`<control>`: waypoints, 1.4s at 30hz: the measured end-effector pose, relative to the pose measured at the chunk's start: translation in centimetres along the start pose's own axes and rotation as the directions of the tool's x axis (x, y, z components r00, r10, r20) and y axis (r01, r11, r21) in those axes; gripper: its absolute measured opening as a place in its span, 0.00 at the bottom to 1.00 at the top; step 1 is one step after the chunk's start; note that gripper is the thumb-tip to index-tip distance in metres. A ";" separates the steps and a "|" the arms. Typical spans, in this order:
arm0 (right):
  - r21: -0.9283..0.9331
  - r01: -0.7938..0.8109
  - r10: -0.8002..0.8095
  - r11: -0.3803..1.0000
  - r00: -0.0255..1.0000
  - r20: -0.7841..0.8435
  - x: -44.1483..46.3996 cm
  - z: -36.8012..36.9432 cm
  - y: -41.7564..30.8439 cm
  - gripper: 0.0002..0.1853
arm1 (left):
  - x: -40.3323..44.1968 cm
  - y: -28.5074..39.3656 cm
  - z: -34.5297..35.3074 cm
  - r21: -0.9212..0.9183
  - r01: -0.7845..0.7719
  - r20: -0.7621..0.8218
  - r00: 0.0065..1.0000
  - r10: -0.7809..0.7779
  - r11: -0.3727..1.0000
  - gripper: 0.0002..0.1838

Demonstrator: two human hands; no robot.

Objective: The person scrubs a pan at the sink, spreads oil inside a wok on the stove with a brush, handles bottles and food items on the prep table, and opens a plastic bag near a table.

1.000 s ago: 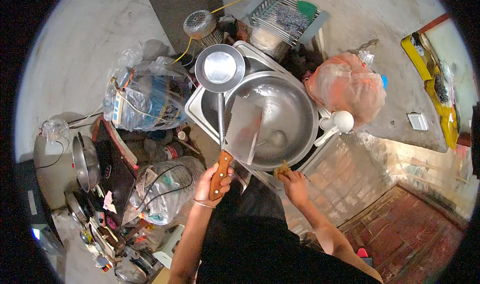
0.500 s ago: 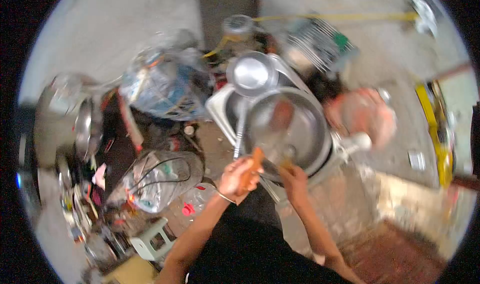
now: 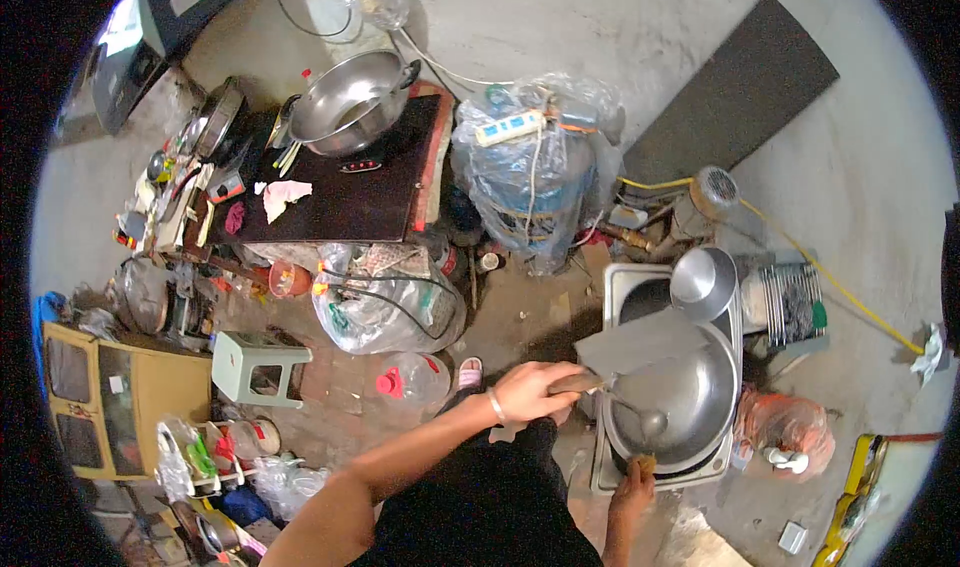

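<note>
My left hand (image 3: 540, 392) is closed around the wooden handle of a cleaver (image 3: 640, 345). Its broad grey blade lies over the upper left part of a large round metal pan (image 3: 690, 407). The pan rests on a double sink (image 3: 622, 275); a round shape with a thin curved line shows inside it, and I cannot tell what that is. At the pan's lower rim, my right hand (image 3: 632, 492) is closed on a small yellowish-brown scrubber (image 3: 646, 462). A smaller metal pot (image 3: 703, 282) sits above the pan, close to the blade.
To the left is a dark table (image 3: 340, 202) with a two-handled pot (image 3: 350, 107). A plastic-wrapped blue barrel (image 3: 530, 187) bears a power strip (image 3: 510, 127). A plastic stool (image 3: 250, 367) and a large bottle (image 3: 415, 379) stand on the floor. A dish rack (image 3: 785, 302) is beyond the sink.
My view has swung left, so the sink and pan now appear farther right. The cleaver blade, blurred before, shows clearly across the pan. Both hands keep their holds and are farther apart.
</note>
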State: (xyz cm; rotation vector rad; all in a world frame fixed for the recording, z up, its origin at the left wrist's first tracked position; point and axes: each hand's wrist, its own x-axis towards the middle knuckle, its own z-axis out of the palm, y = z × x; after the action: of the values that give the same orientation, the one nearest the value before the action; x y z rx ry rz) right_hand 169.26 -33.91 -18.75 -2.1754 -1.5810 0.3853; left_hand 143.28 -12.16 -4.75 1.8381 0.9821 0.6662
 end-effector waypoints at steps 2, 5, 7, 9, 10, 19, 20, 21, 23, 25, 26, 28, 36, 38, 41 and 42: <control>-0.157 0.038 -0.033 0.987 0.999 0.030 -0.3 -1.7 -2.4 0.22 | -2.6 -1.4 -4.7 0.189 0.084 -0.085 0.994 -0.069 0.978 0.20; -0.228 -0.293 0.260 0.929 0.952 -0.164 -2.1 -1.3 -5.1 0.14 | -7.0 -6.6 -10.6 0.210 0.197 -0.324 0.938 -0.122 0.958 0.20; -0.389 -0.104 0.025 0.915 0.979 -0.204 -2.9 -1.5 -6.8 0.12 | -9.5 -9.8 -13.8 0.203 0.287 -0.515 0.844 -0.147 0.936 0.20; -0.476 0.018 -0.077 0.879 0.992 -0.104 -4.3 -1.5 -8.4 0.14 | -11.4 -12.3 -16.9 0.101 0.390 -0.660 0.714 -0.231 0.915 0.19; -0.388 -0.047 0.020 0.921 0.997 -0.072 -5.5 -0.8 -8.1 0.15 | -11.9 -13.3 -18.2 0.095 0.387 -0.751 0.633 -0.189 0.917 0.19; 0.079 -0.529 0.509 0.845 0.840 0.186 -5.0 1.7 -11.3 0.15 | -12.8 -22.2 -27.1 -0.123 0.601 -0.919 0.230 -0.319 0.789 0.20; 0.198 -0.647 0.606 0.737 0.761 0.230 -4.1 1.3 -11.8 0.15 | -12.3 -22.9 -27.6 -0.156 0.631 -0.916 0.196 -0.351 0.760 0.20; 0.408 -0.809 0.731 0.423 0.570 0.374 -3.6 1.0 -12.3 0.14 | -12.0 -24.5 -27.8 -0.112 0.626 -0.939 0.187 -0.287 0.772 0.22; 0.426 -0.767 0.719 0.479 0.622 0.310 -3.5 1.4 -12.9 0.14 | -10.7 -25.2 -28.9 -0.281 0.511 -0.931 0.062 -0.361 0.812 0.21; -0.030 -0.530 0.530 0.848 0.842 0.102 -2.4 0.6 -19.4 0.13 | -9.6 -25.2 -29.9 -0.366 0.384 -0.928 -0.080 -0.365 0.848 0.21; -0.030 -0.529 0.529 0.848 0.844 0.088 -2.5 0.4 -20.0 0.13 | -9.2 -24.9 -30.5 -0.332 0.361 -0.943 -0.153 -0.295 0.872 0.21; -0.265 -0.412 0.445 0.872 0.892 0.080 -2.5 0.1 -20.6 0.13 | -8.1 -22.3 -33.0 -0.263 0.101 -0.929 -0.293 -0.224 0.959 0.21; -0.171 -0.334 0.361 0.927 0.918 0.162 -6.7 4.5 -10.6 0.14 | -5.3 -17.5 -49.5 0.127 0.291 -0.967 0.250 0.053 0.948 0.21; -0.226 -0.243 0.282 0.943 0.947 0.157 -6.2 4.2 -10.9 0.13 | -3.1 -16.0 -52.1 0.247 0.430 -0.897 0.441 0.037 0.868 0.17; -0.291 -0.203 0.255 0.935 0.955 0.154 -5.3 3.3 -12.8 0.13 | 1.1 -17.6 -53.9 0.311 0.561 -0.846 0.531 -0.046 0.767 0.12; -0.298 -0.254 0.309 0.920 0.938 0.155 -5.1 2.9 -14.1 0.13 | 2.2 -17.9 -54.3 0.298 0.622 -0.825 0.549 -0.132 0.724 0.11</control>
State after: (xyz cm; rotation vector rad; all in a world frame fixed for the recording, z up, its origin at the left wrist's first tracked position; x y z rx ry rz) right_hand 154.64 -34.54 -14.53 -2.6673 -1.4938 0.5126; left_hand 96.45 19.82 2.64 1.6702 2.3388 0.9534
